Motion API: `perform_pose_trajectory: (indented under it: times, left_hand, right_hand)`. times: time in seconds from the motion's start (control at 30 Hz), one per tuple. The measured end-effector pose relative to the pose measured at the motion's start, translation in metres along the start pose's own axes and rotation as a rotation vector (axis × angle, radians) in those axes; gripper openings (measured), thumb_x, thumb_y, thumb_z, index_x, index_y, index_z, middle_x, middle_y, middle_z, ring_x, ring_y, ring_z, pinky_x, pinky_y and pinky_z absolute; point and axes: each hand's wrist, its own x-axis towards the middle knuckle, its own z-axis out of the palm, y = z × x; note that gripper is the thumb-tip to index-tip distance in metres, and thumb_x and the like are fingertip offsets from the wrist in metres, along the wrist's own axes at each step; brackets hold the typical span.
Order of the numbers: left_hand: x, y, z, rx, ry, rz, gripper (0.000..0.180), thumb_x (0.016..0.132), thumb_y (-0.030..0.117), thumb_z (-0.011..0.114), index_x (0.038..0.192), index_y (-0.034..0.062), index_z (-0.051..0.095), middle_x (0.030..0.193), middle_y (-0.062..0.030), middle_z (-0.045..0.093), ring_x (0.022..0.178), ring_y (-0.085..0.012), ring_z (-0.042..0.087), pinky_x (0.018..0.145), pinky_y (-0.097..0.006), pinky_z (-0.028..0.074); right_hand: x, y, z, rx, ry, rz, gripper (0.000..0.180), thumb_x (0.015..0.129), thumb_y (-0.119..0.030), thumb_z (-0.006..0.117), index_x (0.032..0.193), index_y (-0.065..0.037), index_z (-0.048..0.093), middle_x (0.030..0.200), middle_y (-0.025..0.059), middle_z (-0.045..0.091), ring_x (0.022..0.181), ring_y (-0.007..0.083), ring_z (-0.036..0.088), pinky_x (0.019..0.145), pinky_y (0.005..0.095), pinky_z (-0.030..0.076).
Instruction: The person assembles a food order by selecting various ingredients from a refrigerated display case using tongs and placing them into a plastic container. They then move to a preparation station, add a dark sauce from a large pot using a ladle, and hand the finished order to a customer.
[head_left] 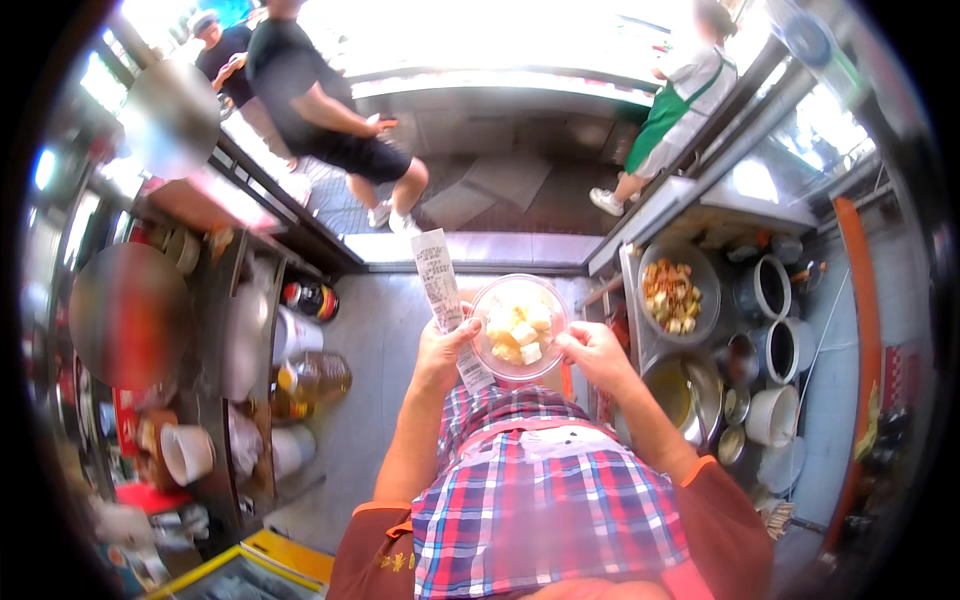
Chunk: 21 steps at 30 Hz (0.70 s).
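In front of my waist is a clear round plastic bowl (489, 296) with pale yellow and white chunks (524, 328) of food in it. My left hand (440, 352) grips the left side of the bowl, its thumb on the rim. The same hand also holds a long printed paper receipt (434, 268), which stands up beside the bowl; a further printed strip (474, 374) hangs below the hand. My right hand (598, 354) pinches the right rim between thumb and fingers. Fingers under the bowl are hidden.
On the right counter stand a large bowl of browned cubes (671, 297), a metal pot (706, 378) and several white tubs (772, 416). A shelf with bottles (318, 377) is on the left. Beyond the doorway sill (470, 250) are a person in black (330, 110) and one in a green apron (665, 120).
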Motion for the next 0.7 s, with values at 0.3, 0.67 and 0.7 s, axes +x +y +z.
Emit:
perform_pose_trajectory:
  times: [0.3, 0.67, 0.7]
  left_hand:
    - [0.196, 0.117, 0.023, 0.072, -0.062, -0.092, 0.029, 0.087, 0.008, 0.081, 0.112, 0.0074, 0.065, 0.092, 0.0024, 0.065, 0.081, -0.0089, 0.061, 0.073, -0.026, 0.049]
    - [0.373, 0.275, 0.289, -0.063, 0.135, 0.103, 0.028, 0.091, 0.001, 0.069, 0.116, 0.0057, 0.059, 0.087, -0.0019, 0.062, 0.071, -0.0114, 0.061, 0.063, -0.025, 0.052]
    - [0.409, 0.296, 0.307, -0.071, 0.159, 0.146, 0.027, 0.092, 0.000, 0.068, 0.117, 0.0059, 0.059, 0.085, -0.0015, 0.061, 0.070, -0.0113, 0.061, 0.061, -0.025, 0.051]
  right_hand:
    - [0.145, -0.068, -0.046, 0.343, 0.141, 0.081, 0.033, 0.104, -0.030, 0.062, 0.096, 0.001, 0.068, 0.085, 0.0056, 0.071, 0.075, 0.0111, 0.065, 0.071, 0.0283, 0.053]
    - [0.335, -0.271, -0.363, -0.554, 0.027, -0.026, 0.030, 0.094, -0.031, 0.068, 0.099, -0.002, 0.071, 0.101, 0.0196, 0.071, 0.100, 0.0371, 0.069, 0.088, 0.0456, 0.054]
    - [0.368, -0.306, -0.383, -0.626, -0.033, 0.010, 0.030, 0.095, -0.032, 0.068, 0.104, -0.003, 0.071, 0.106, 0.0191, 0.069, 0.104, 0.0367, 0.067, 0.092, 0.0456, 0.053]
